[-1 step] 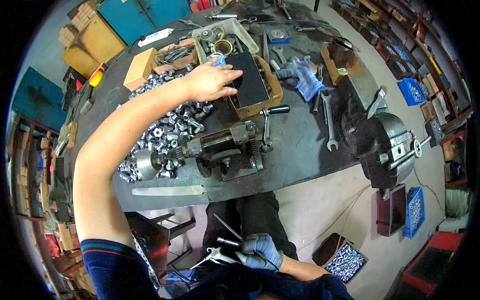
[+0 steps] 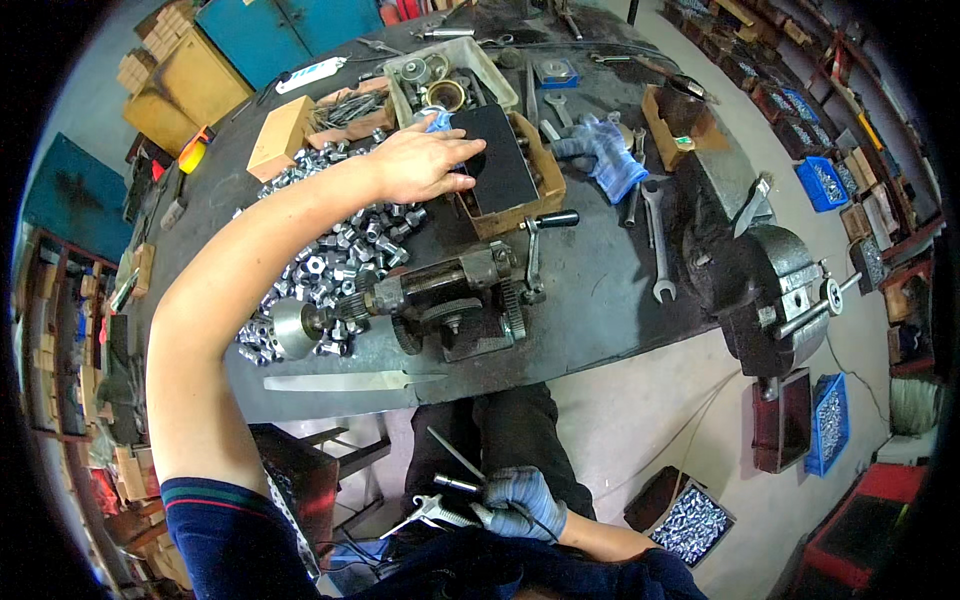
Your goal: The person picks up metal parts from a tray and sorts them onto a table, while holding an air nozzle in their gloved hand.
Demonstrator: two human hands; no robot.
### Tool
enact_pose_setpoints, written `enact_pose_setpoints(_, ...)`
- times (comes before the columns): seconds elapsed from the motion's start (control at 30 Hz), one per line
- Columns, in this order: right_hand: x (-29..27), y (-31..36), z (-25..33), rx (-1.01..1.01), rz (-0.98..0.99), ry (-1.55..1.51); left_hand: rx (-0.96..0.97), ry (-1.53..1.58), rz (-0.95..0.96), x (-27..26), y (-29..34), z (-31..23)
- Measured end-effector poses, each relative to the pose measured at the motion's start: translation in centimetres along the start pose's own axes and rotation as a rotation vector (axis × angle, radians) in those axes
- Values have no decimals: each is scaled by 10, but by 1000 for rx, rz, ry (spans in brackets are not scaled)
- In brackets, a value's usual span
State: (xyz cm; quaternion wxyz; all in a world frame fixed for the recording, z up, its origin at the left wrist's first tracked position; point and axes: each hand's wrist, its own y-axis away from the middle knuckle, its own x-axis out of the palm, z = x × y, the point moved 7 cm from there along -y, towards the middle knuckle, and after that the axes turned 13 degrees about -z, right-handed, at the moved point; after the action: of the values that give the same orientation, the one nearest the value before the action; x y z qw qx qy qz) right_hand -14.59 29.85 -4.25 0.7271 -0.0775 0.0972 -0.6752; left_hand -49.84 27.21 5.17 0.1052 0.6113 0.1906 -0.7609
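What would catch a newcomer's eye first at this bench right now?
Probably the heap of shiny metal fittings on the dark bench, partly behind the bare left forearm. Next, the bare left hand, its fingers at a flat black panel over a cardboard box. The gloved right hand at the lap and the vise at the bench's right also stand out.

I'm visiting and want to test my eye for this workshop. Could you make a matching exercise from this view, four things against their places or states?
1. Left hand
2. Right hand
3. Vise
4. Flat metal bar

A. On the right side of the bench
B. Gloved
C. Lying along the bench's near edge
D. Bare, touching a flat black panel

Pairs: 1-D, 2-B, 3-A, 4-C
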Motion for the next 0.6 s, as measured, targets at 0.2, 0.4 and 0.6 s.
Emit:
enact_pose_setpoints(0.2, 1, 5, 10, -32, -24, 14, -123, 11, -147, -55, 22, 12)
enact_pose_setpoints(0.4, 8, 13, 31, -107, -15, 51, -397, 44, -260, -134, 130, 31)
enact_pose_setpoints(0.6, 22, 26, 45, -154, 20, -4, -905, 210, -283, -166, 316, -19)
